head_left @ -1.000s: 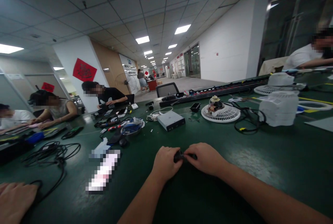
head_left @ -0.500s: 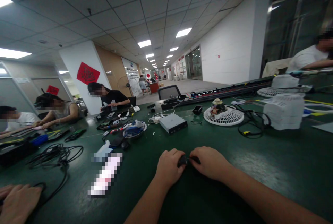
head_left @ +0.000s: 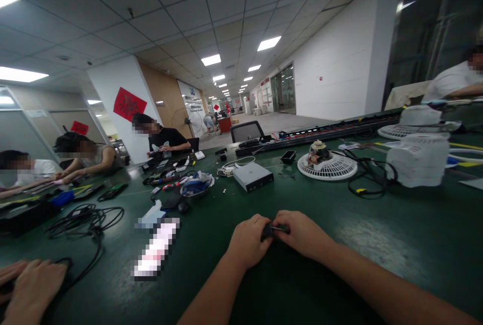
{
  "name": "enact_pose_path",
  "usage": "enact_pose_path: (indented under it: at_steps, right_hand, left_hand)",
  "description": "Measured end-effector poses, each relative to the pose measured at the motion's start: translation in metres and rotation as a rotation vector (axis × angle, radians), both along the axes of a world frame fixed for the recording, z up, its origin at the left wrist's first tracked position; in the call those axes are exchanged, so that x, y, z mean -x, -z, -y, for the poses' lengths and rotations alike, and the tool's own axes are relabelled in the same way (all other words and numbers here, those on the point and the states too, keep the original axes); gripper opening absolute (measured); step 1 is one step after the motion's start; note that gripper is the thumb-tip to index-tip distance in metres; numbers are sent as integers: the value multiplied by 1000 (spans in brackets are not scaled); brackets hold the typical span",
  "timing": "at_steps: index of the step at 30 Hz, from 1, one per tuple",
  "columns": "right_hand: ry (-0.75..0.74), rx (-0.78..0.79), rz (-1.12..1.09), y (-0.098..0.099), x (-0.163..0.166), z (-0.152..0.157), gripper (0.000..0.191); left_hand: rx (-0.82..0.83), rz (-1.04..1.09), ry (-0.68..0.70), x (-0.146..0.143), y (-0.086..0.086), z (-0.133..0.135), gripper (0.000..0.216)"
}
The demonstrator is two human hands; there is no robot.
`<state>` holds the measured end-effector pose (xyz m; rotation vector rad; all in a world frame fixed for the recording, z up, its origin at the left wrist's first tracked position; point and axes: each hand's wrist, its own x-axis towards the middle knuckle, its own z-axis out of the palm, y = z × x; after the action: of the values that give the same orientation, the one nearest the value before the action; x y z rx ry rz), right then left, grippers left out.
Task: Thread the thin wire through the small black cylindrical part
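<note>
Over the dark green table, my left hand [head_left: 247, 240] is closed around a small black object [head_left: 267, 230], mostly hidden by the fingers. My right hand [head_left: 300, 232] pinches a thin, shiny metal-looking piece [head_left: 279, 228] that points left at the black object. Its kind is too small to make out, and I cannot tell whether the two are joined or only touching. Beyond my hands lies a silver optical disc drive [head_left: 252, 177].
A white fan grille with a motor [head_left: 326, 165] and a white plastic housing [head_left: 419, 161] stand to the right, with black cable between. Left are a pixelated bright panel [head_left: 156, 248], a mouse [head_left: 183, 207] and coiled black cables [head_left: 81, 222]. Another person's hands [head_left: 35, 285] rest at lower left.
My hands have come closer together, and the thin metal-looking piece now shows between the right fingers and the black object. The whole view has shifted slightly.
</note>
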<state>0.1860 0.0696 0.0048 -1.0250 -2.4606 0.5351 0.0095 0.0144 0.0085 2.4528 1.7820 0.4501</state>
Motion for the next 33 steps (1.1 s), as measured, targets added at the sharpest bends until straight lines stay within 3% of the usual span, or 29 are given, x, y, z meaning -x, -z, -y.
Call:
enact_pose_path:
  at_steps: [10,17,29,33]
  right_hand:
    - [89,54,-57,5,0,-4,17]
    - [-122,51,-100,1,-1,1,18]
    - [-275,159,-115,-7,-10,0,20]
    - [-253,102,-111,-5,-11,-2,22]
  left_hand:
    - [32,-22,7,-1,0,0,26]
    - [57,-4,-44,-1,0,1,24]
    - [53,-25,-95,-2,-1,1,20]
    - [35,8,-113,-1,0,0,17]
